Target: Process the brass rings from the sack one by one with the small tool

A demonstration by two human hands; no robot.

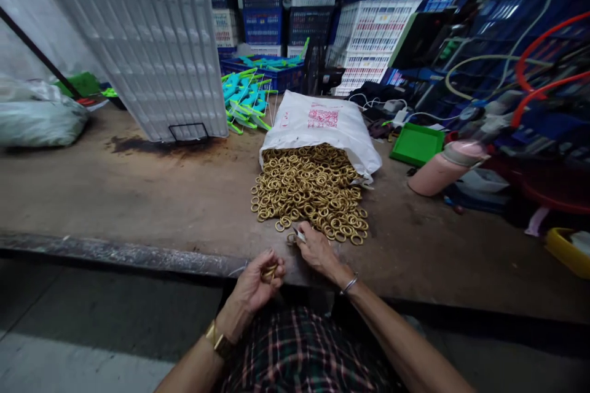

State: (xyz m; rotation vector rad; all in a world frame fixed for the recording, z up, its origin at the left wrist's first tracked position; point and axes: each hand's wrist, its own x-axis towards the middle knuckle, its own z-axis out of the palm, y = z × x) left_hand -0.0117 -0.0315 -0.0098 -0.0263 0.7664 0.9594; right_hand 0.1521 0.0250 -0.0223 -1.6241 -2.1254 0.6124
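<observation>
Gold-coloured rings [313, 187] spill in a heap from the mouth of a white sack [318, 120] with red print. My left hand [259, 279], palm up at the table's front edge, has its fingers curled round several rings. My right hand [316, 250] is at the heap's near edge, thumb and fingers pinched on a small pale tool with a pointed tip [299, 234]. Just beside that tip a single ring [291, 237] lies on the wooden table [138, 196].
A ribbed translucent panel [157, 43] stands at the back left, beside green and turquoise plastic pieces [246, 98]. To the right are a green tray [417, 143], a pink bottle [442, 169] and a yellow container [566, 252]. Stacked crates [262, 24] fill the background.
</observation>
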